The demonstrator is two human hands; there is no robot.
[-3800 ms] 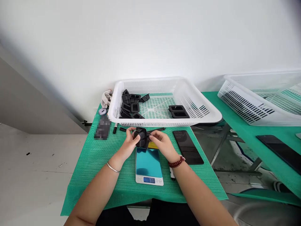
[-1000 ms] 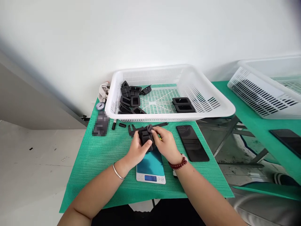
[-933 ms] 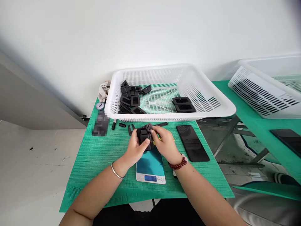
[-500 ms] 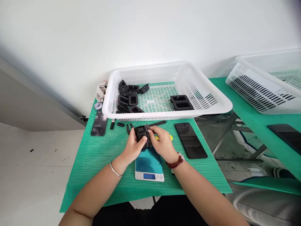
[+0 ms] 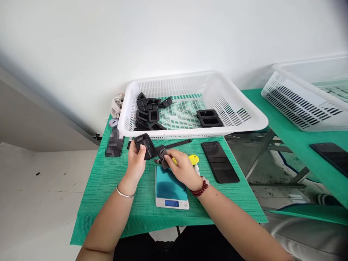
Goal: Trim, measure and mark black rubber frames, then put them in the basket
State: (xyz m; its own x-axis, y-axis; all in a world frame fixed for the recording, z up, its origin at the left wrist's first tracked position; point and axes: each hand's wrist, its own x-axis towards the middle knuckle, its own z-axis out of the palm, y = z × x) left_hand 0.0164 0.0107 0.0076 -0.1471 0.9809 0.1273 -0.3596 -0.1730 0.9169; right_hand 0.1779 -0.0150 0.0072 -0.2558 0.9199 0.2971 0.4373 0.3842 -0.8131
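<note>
While left hand (image 5: 136,162) grips, housing (image 5: 146,142) tilts.

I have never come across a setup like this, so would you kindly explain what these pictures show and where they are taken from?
There is no machine here, only a person's two bare hands. Every picture comes from one camera worn on the head, looking forward and down. The left hand holds a black molded part; the right hand pinches a crumpled dark grey piece. Below them, on the green-covered table, sits a small digital scale. Also lying there are a dark phone, what looks like a caliper, and a yellow object partly behind the right hand. Beyond stands a white basket with more black parts inside.
</note>
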